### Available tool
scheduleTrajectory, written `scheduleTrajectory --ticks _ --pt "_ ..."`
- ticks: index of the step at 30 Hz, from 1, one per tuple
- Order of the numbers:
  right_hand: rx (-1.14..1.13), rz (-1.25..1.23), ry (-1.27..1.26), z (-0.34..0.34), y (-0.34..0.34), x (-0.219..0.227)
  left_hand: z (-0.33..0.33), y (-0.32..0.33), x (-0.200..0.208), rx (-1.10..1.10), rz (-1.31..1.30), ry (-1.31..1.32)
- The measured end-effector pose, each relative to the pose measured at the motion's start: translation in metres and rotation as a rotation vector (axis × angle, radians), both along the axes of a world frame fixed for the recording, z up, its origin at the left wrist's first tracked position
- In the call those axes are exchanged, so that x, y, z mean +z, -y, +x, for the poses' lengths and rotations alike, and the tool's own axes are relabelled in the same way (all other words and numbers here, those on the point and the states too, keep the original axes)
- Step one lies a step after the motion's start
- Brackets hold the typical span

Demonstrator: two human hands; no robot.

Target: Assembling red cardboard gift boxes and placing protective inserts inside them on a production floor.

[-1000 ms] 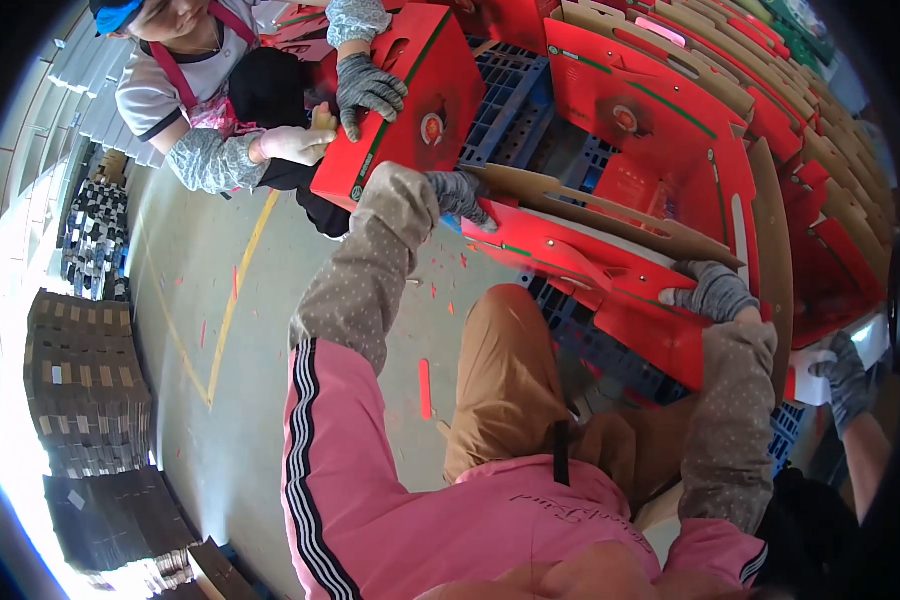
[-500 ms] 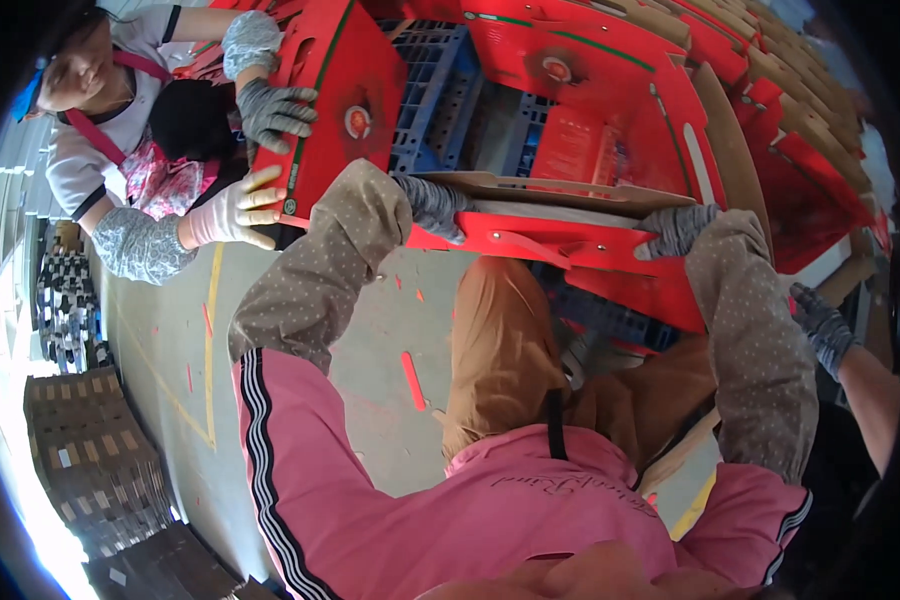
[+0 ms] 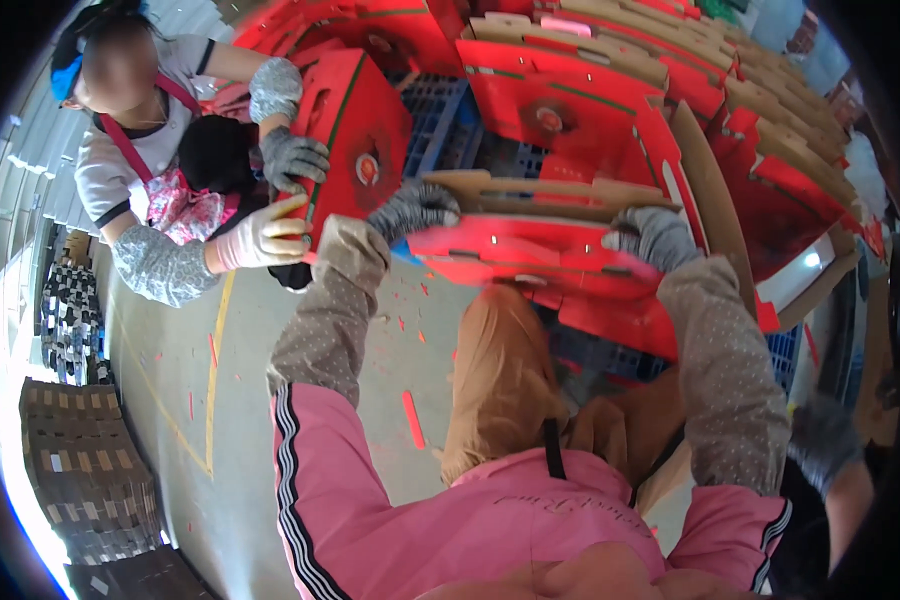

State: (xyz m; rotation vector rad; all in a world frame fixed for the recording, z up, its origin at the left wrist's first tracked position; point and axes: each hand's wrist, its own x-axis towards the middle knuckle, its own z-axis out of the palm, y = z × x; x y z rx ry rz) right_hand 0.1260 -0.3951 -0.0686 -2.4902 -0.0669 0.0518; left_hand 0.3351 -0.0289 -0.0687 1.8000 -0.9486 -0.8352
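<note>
My left hand (image 3: 415, 208), in a grey knit glove, is closed on the left end of a red cardboard sheet (image 3: 540, 240) with a brown inner side. My right hand (image 3: 658, 238), gloved alike, grips the sheet's right end, its thumb on the near face. Slots and a cut edge run along the sheet, which stands over my knees. Behind it are more upright red cardboard pieces (image 3: 560, 95) with brown backs. At the left a co-worker's two gloved hands (image 3: 280, 225) hold another red cardboard piece (image 3: 365, 125).
Blue plastic pallets (image 3: 438, 115) lie under the cardboard. Rows of red and brown cardboard (image 3: 800, 150) fill the back right. Another person's gloved hand (image 3: 825, 440) is at the right edge. Red scraps (image 3: 413, 420) lie on the floor; stacked brown cardboard (image 3: 85, 460) stands at the left.
The gap behind the held sheet has narrowed, and brown cardboard now shows behind its top edge. My right hand is slightly lower and further left. The other person's hand at right has moved down.
</note>
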Motion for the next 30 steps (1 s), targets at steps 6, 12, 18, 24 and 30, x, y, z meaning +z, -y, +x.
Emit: scheduleTrajectory --ticks 6,12,18,24,30 --pt "-0.118 -0.359 0.045 -0.007 -0.018 -0.004 -0.002 -0.038 -0.073 0.470 0.060 0.151" --pt "-0.507 -0.591 0.142 -0.039 -0.022 -0.040 -0.038 -0.002 -0.074 0.891 0.301 0.379" --pt "-0.633 -0.217 0.551 -0.046 -0.031 -0.066 -0.032 -0.019 -0.114 0.912 -0.385 -0.094" --pt "-0.564 -0.217 0.640 -0.062 -0.032 -0.055 -0.022 -0.038 -0.125 0.771 -0.383 -0.115" --pt "-0.635 0.013 0.564 -0.056 -0.014 -0.106 -0.028 -0.043 -0.115 0.577 -0.516 -0.145"
